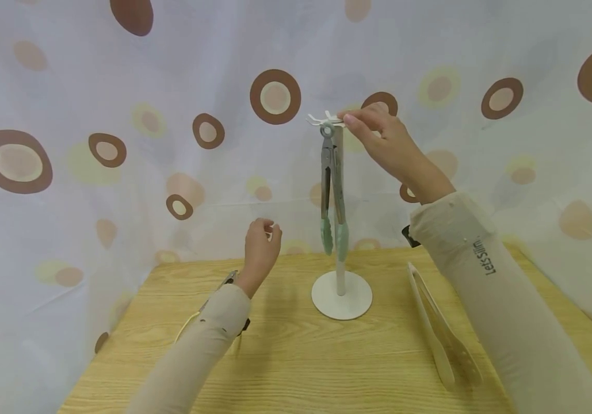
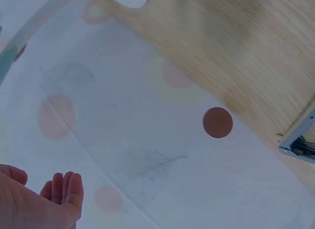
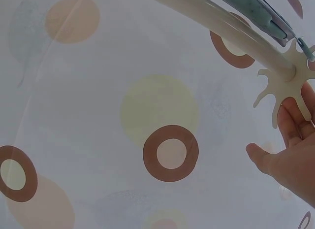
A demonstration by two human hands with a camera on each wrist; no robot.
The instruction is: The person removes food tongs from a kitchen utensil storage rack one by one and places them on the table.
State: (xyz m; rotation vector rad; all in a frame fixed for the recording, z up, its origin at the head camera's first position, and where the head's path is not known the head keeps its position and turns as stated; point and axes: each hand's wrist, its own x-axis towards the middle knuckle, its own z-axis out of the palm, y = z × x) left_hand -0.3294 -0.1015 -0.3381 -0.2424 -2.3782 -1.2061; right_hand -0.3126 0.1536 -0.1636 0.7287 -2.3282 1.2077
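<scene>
A white stand [image 1: 340, 270] with a round base and a ring of hooks [image 3: 288, 86] at its top stands upright on the table. From one hook hang metal tongs [image 1: 333, 178] with mint-green tips, held by their ring. My right hand [image 1: 386, 138] is up at the top of the stand, its fingertips touching the hook ring. The right wrist view shows the thumb apart from the hooks. Left of the stand, my left hand [image 1: 263, 250] is raised with loosely curled fingers and nothing in it.
Beige tongs [image 1: 438, 328] lie on the wooden table [image 1: 296, 368], right of the stand. Behind the left forearm lies a metal tool with a yellow part [image 1: 188, 325], mostly hidden. A spotted curtain [image 1: 119, 103] hangs behind the table.
</scene>
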